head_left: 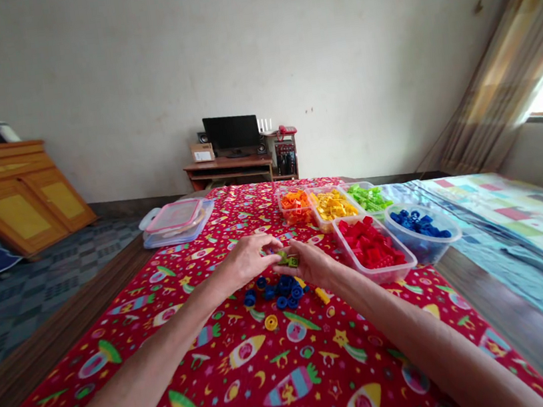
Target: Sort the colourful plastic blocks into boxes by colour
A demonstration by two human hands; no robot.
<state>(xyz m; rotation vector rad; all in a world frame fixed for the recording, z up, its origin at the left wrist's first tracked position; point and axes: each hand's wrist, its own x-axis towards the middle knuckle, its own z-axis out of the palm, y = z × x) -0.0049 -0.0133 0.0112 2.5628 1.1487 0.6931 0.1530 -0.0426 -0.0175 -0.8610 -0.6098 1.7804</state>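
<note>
Both of my hands meet over the middle of a table covered by a red rocket-print cloth. My left hand and my right hand pinch a small green building piece between their fingertips. Just below them lies a heap of several blue round pieces, with a yellow ring and a yellow brick close by.
Clear tubs stand at the back right: orange pieces, yellow pieces, green pieces, red pieces, and a round bowl of blue pieces. Stacked lids lie at the back left. A second covered surface adjoins on the right.
</note>
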